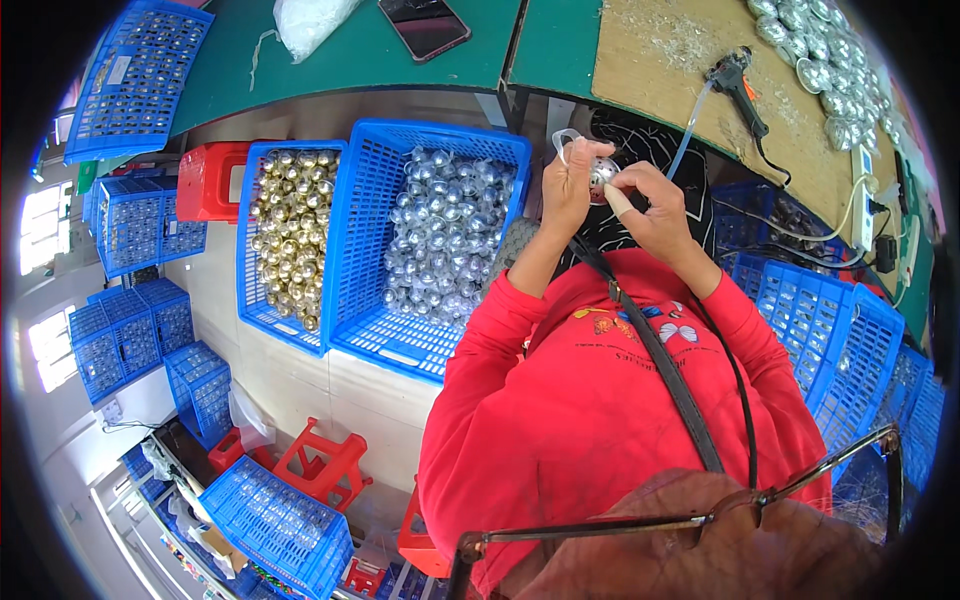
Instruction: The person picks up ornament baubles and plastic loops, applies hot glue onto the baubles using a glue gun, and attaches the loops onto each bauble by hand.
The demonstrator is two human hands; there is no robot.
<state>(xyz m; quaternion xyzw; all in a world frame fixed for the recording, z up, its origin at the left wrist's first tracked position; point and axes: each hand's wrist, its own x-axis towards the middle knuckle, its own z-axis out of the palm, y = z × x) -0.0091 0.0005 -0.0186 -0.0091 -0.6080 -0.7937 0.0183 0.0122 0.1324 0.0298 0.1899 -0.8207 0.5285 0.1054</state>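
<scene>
A shiny silver ball is held up in front of my chest between both hands. Its surface looks patterned, and my fingers cover part of it. My left hand grips its left side, and a thin whitish loop stands out by those fingers. On the other side, my right hand pinches the ball between thumb and fingers; a pale covering wraps one digit. A black glue gun with an orange trigger lies on the wooden board ahead of my right hand.
Silver balls pile up at the board's far right, near a white power strip with cables. To my left, blue crates hold silver balls and gold balls. A phone lies on the green table. Red stools stand behind.
</scene>
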